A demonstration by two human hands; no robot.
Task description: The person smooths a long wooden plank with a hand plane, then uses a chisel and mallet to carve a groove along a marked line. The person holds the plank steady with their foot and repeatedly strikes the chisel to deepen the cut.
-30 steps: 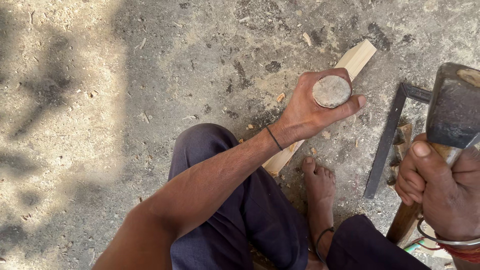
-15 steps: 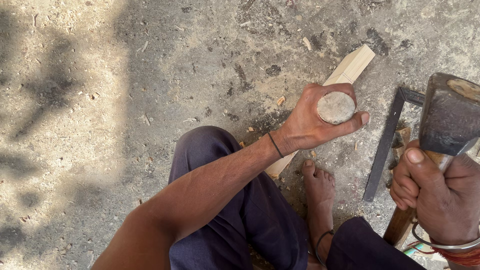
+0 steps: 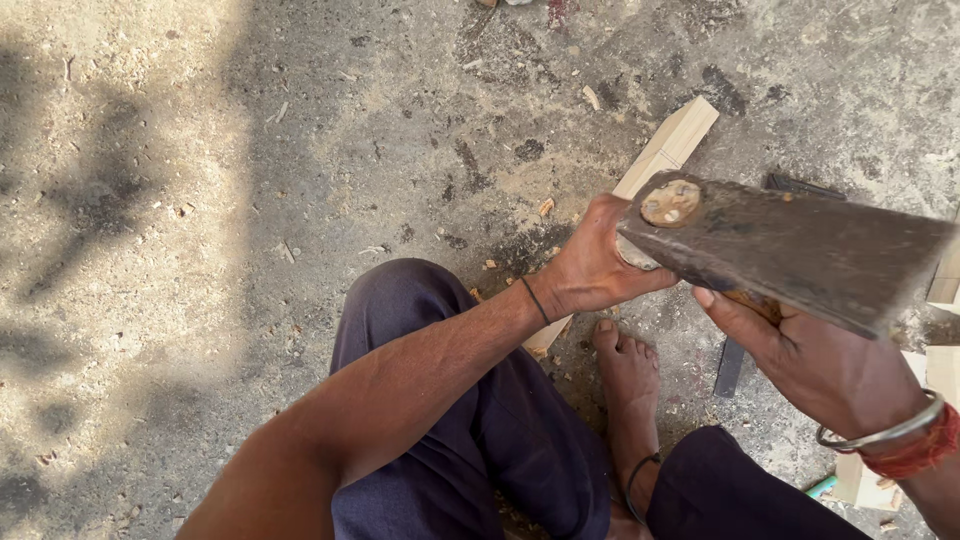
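My left hand (image 3: 590,265) is closed around an upright tool with a round pale wooden top (image 3: 632,256), which is almost hidden now. It stands on a pale wooden plank (image 3: 675,140) lying on the concrete floor. My right hand (image 3: 810,365) grips the wooden handle of a heavy hatchet. Its dark rusty iron head (image 3: 790,250) lies across the top of the round tool, at or just above it; contact cannot be told.
My bare foot (image 3: 625,375) rests on the floor beside the plank's near end. A dark metal square (image 3: 730,368) lies to its right, mostly hidden. Pale wood offcuts (image 3: 945,280) sit at the right edge. Wood chips litter the concrete (image 3: 250,200).
The hatchet has swung left and down from the right edge onto the round top in my left hand, covering it. My left hand stayed on the plank.
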